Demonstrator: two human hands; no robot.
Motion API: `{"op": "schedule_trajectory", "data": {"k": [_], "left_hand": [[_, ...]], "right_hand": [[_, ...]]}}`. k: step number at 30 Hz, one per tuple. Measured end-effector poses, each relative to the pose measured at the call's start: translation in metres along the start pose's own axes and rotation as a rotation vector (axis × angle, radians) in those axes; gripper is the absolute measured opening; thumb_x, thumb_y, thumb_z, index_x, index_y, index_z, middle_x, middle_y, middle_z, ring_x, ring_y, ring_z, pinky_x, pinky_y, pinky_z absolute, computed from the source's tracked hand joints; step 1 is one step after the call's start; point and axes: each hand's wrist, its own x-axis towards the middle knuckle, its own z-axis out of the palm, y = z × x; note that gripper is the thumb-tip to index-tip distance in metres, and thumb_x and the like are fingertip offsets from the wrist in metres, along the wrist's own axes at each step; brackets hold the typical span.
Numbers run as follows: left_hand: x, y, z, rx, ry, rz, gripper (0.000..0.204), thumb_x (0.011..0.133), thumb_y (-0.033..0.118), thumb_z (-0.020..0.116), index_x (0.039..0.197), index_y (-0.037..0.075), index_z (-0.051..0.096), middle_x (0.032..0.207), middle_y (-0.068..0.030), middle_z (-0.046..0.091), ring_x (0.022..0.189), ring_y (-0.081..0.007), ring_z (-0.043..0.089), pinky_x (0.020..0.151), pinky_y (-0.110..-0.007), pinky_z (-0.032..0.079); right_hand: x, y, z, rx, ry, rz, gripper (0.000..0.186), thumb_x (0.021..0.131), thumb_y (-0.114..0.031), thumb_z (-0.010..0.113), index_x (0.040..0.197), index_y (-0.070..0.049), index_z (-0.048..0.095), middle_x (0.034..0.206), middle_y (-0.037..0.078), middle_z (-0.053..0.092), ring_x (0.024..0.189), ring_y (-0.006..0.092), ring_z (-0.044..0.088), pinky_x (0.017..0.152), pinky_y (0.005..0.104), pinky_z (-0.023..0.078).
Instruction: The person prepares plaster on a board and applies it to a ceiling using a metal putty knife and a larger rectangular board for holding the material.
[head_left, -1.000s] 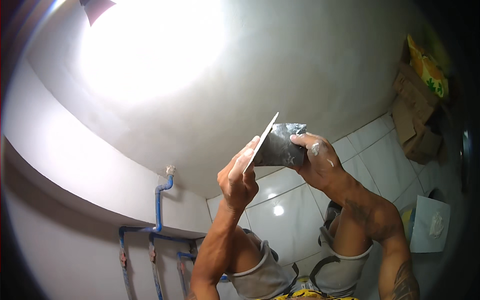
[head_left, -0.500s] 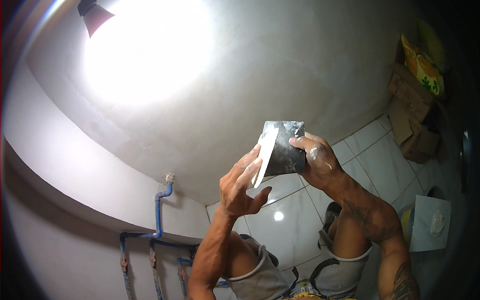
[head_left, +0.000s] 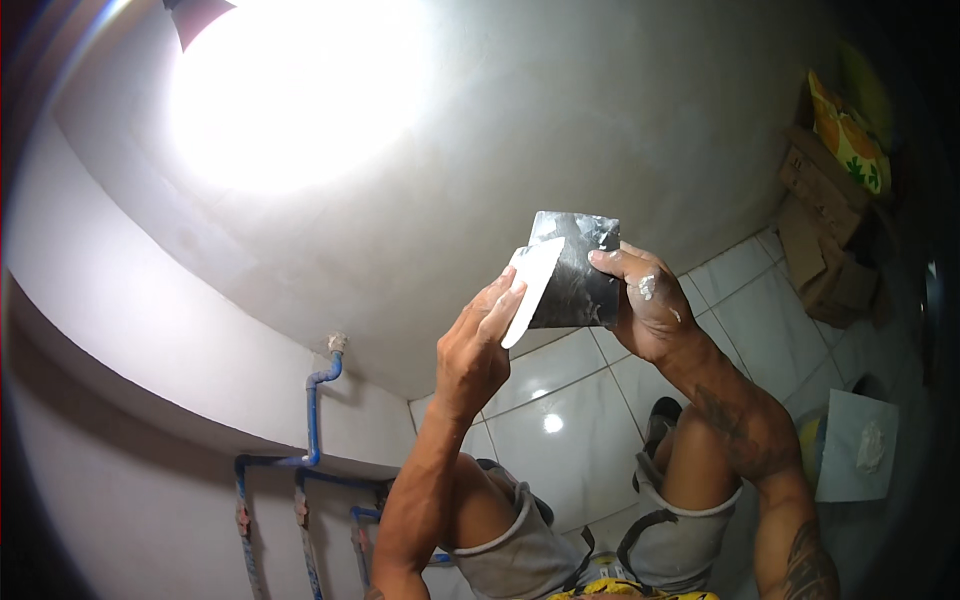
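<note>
My left hand (head_left: 475, 350) is closed on a flat white putty spreader (head_left: 536, 290), with the fingers along its outer face and the thumb hidden behind. My right hand (head_left: 650, 300) grips the right edge of a dark rectangular plate (head_left: 585, 285), thumb on the face turned toward me. White paste streaks that plate, mostly along its far edge. The spreader leans at a slant over the left part of the plate and seems to touch it. Dabs of white paste stick to my right hand near the thumb.
Ahead rises a grey plastered wall (head_left: 640, 130), lit by a glaring lamp (head_left: 203, 20). Blue pipes (head_left: 313, 415) run along the left ledge. Cardboard boxes (head_left: 825, 255) stack at the far right, near a pale board (head_left: 840, 460) bearing a white paste patch. White tiles (head_left: 560, 470) cover the floor.
Both hands have moved slightly farther from me with the spreader and plate. The spreader shows more of its broad face, and my left thumb has gone out of sight behind it.
</note>
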Motion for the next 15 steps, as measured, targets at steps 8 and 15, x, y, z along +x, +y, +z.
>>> {"op": "schedule_trajectory", "data": {"k": [8,15], "left_hand": [[-0.0059,-0.0047,0.0009,-0.002,0.022,-0.010,0.046,0.084,-0.013,0.059,0.125,0.008,0.060,0.120,-0.0192,0.067,0.108,-0.0338,0.068,0.090,-0.039,0.057],[-0.0052,-0.0062,0.0060,-0.007,0.031,-0.026,0.048,0.083,-0.015,0.058,0.126,0.008,0.060,0.120,-0.0188,0.068,0.109,-0.0333,0.067,0.090,-0.039,0.057]], "right_hand": [[0.0040,0.0067,-0.0082,-0.015,-0.017,0.001,0.029,0.092,-0.010,0.057,0.117,0.006,0.056,0.107,0.013,0.065,0.096,0.0204,0.066,0.089,0.0343,0.053],[0.0035,0.0026,-0.0114,0.028,-0.017,0.010,0.026,0.092,-0.010,0.057,0.114,0.004,0.058,0.106,0.013,0.067,0.097,0.0214,0.067,0.091,0.0354,0.052]]}}
